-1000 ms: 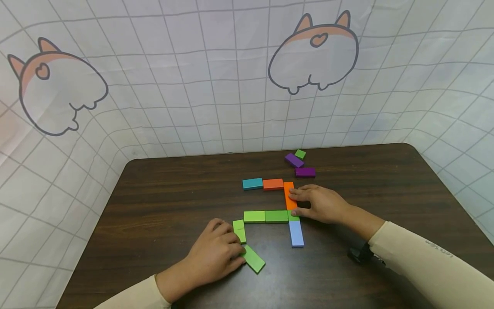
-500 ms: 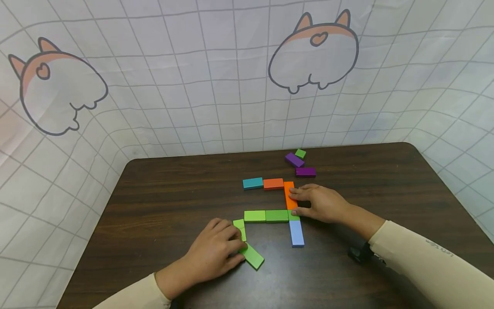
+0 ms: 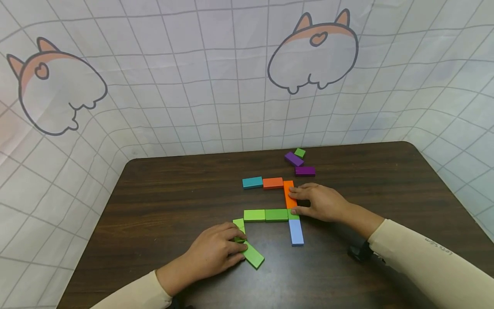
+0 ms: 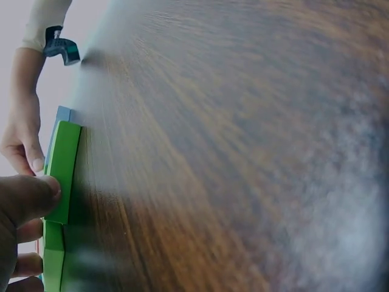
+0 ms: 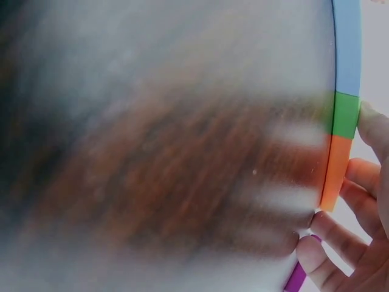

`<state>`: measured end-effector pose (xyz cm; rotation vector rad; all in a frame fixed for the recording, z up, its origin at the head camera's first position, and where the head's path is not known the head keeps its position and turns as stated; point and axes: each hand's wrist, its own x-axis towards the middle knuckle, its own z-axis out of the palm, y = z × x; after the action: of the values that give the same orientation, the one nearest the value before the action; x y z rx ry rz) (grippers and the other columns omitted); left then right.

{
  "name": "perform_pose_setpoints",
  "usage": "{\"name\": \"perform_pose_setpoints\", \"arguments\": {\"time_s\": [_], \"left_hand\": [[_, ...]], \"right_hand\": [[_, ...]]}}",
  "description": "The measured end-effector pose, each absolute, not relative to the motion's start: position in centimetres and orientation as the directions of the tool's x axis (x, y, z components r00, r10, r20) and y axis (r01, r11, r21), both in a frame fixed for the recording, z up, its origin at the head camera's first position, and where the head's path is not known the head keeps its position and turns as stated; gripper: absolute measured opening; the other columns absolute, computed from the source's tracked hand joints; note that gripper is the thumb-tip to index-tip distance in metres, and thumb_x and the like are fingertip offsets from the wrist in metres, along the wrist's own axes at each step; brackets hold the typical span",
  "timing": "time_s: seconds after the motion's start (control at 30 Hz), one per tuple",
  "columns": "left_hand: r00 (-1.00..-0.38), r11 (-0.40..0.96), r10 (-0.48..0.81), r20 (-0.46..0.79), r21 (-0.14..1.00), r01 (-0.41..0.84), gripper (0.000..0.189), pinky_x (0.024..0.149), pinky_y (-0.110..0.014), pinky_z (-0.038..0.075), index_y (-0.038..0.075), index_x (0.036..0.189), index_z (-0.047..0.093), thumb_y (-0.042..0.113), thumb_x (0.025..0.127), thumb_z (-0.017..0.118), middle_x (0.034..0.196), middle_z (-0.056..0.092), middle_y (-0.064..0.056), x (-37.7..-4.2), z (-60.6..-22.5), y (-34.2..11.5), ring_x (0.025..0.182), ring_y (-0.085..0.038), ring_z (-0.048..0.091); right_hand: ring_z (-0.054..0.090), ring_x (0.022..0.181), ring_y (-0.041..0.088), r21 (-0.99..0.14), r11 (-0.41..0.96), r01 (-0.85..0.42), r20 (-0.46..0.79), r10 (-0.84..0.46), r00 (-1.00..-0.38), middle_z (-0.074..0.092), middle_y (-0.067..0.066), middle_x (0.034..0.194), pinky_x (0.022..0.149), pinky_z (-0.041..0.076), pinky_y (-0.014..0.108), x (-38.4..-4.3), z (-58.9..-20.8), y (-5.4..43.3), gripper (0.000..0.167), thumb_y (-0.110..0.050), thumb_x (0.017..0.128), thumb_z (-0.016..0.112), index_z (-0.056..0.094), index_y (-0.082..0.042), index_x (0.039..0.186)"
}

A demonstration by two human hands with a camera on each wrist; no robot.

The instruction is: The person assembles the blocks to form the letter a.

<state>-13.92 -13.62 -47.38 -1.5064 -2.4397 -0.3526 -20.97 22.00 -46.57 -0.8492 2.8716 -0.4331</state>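
My left hand pinches the upper end of a slanted light green block between thumb and fingers. In the left wrist view the thumb presses on that block's side. Its end meets another light green block, partly hidden under the fingers. My right hand rests its outstretched fingertips on an orange block, while its thumb touches a small green block. A light blue block continues downward from the small green one. The right wrist view shows those three blocks end to end.
Two green blocks form a row leading to the small green one. Above lie a teal block and a red-orange block. Two purple blocks and a small green piece lie near the dark table's back edge.
The left hand has shifted the slanted green block slightly up, closer to the light green block above it; its fingers now reach over that block. The right hand stays in place.
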Motion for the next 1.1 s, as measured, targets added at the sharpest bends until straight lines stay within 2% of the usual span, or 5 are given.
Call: {"name": "perform_pose_setpoints", "arguments": {"time_s": [0.2,0.53,0.8,1.1], "left_hand": [[-0.436,0.434,0.834,0.34,0.085,0.897,0.015,0.095,-0.03,0.052,0.019,0.099,0.084,0.028,0.087,0.084,0.109,0.07,0.005,-13.89,-47.3,-13.62,0.108,-0.014,0.062],[-0.435,0.445,0.834,0.341,0.053,0.894,0.015,0.093,-0.032,0.054,0.022,0.095,0.084,0.034,0.087,0.084,0.104,0.071,0.008,-14.04,-47.24,-13.72,0.105,-0.014,0.065],[-0.452,0.461,0.83,0.326,0.053,0.886,0.016,0.093,-0.034,0.054,0.024,0.096,0.084,0.037,0.087,0.084,0.104,0.071,0.01,-14.02,-47.12,-13.8,0.105,-0.014,0.066],[-0.446,0.461,0.831,0.334,0.036,0.887,0.016,0.089,-0.034,0.054,0.025,0.096,0.084,0.038,0.087,0.084,0.105,0.071,0.01,-14.11,-47.18,-13.82,0.104,-0.013,0.065]], "right_hand": [[0.05,0.137,0.033,-0.312,0.806,-0.502,-0.035,-0.538,-0.842,0.055,0.003,0.149,0.104,0.045,0.058,-21.02,-46.5,21.95,0.064,-0.056,0.094,0.067,0.062,-0.016,0.144],[0.047,0.139,0.033,-0.333,0.806,-0.489,-0.036,-0.529,-0.848,0.053,0.001,0.151,0.108,0.04,0.059,-20.96,-46.64,21.92,0.065,-0.059,0.097,0.062,0.061,-0.017,0.145],[0.048,0.139,0.032,-0.348,0.79,-0.506,-0.017,-0.544,-0.839,0.051,0.001,0.153,0.108,0.041,0.058,-20.84,-46.4,22.04,0.065,-0.059,0.097,0.062,0.06,-0.016,0.145],[0.051,0.137,0.031,-0.339,0.781,-0.525,-0.026,-0.565,-0.824,0.057,0.001,0.148,0.106,0.043,0.058,-20.95,-46.23,22.26,0.059,-0.055,0.098,0.063,0.064,-0.016,0.142]]}}
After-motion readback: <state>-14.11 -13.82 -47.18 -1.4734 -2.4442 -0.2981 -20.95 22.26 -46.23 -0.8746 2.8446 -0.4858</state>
